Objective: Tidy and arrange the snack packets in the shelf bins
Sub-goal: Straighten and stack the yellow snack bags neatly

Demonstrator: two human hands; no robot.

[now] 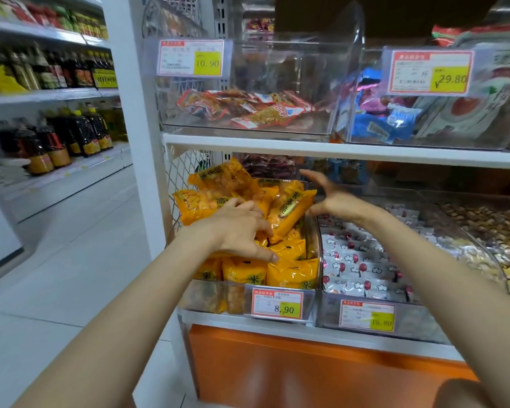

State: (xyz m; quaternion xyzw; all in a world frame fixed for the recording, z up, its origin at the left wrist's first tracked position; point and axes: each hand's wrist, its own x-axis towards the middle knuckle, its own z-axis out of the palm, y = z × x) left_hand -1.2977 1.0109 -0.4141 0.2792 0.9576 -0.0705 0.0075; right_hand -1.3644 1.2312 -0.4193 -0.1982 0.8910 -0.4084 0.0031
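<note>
Yellow snack packets (292, 272) fill the left clear bin (206, 295) on the lower shelf (218, 317), front row upright, a top one slanting lengthwise far-right, others hidden beneath a flat-fingered left hand (236, 228); the right hand (333, 198) hovers spread, empty.

Through the head camera I saw my left hand (237, 231) lying on the heap of yellow packets (292, 272) in the clear bin (212, 295) at the left end of the lower shelf, fingers spread. My right hand (336, 201) hung just above the bin's right edge, fingers splayed, holding nothing. The bin's front carried a price tag (277, 304) reading 8.90. Just beside it, a second bin held white packets (357, 269).
</note>
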